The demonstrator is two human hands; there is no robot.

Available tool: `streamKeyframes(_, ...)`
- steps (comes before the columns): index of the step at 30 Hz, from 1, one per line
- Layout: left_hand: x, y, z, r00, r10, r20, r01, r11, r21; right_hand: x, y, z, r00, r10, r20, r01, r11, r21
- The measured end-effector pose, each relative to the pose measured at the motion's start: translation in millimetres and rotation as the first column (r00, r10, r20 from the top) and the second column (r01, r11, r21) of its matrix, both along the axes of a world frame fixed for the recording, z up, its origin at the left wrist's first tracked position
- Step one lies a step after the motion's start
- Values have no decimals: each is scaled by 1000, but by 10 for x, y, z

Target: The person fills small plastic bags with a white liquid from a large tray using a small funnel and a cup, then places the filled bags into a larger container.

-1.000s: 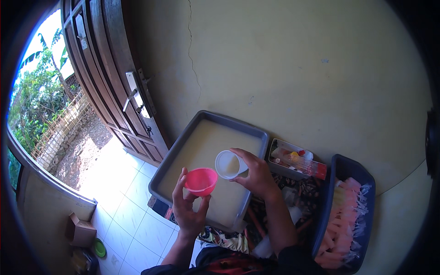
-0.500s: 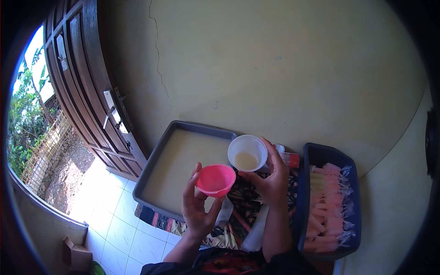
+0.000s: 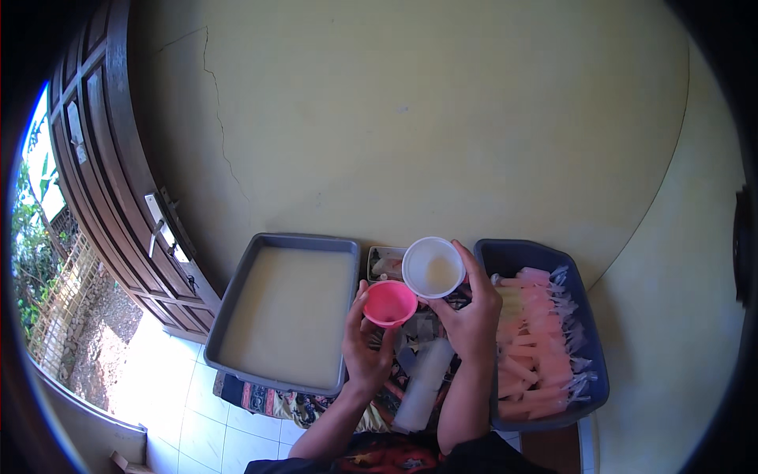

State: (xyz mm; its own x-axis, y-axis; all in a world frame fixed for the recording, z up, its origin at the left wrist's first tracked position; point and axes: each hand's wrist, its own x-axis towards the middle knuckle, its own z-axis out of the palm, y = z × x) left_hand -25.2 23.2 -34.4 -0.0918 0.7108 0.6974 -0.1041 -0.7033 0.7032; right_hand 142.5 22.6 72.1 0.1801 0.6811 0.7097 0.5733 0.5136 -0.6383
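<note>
At frame centre, the left hand (image 3: 367, 347) is pinching a pink funnel (image 3: 389, 303) between fingertips; the right hand (image 3: 472, 316) is wrapping its fingers round a white cup (image 3: 433, 267) (pale liquid inside). Both are hovering between the grey tray (image 3: 237, 308) and the blue tub (image 3: 588, 316) of pink ice pops (image 3: 533, 340).

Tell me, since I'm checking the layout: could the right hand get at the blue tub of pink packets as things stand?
Probably yes: the blue tub lies open right beside the right hand, nothing between them. But that hand holds a white cup, so its fingers are occupied.
</note>
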Motion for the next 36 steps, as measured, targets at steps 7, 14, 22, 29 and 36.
streamKeyframes(7, 52, 102, -180, 945, 305, -118, -301, 952, 52, -8, 45, 39, 975, 76, 207, -82, 996, 22)
streamKeyframes(14, 64, 166, -235, 918, 349, -190, -354, 935, 12, -3, 129, -12, 962, 79, 262, -84, 996, 8)
streamKeyframes(22, 66, 256, -257, 921, 337, -196, -337, 941, 34, -8, 227, 6, 947, 78, 311, -93, 995, 36)
streamKeyframes(29, 91, 316, -244, 925, 334, -180, -332, 942, 45, -28, 235, 56, 940, 76, 333, -97, 994, 47)
streamKeyframes(36, 97, 313, -159, 933, 325, -152, -322, 946, 46, -70, 223, 130, 930, 42, 365, -80, 993, 89)
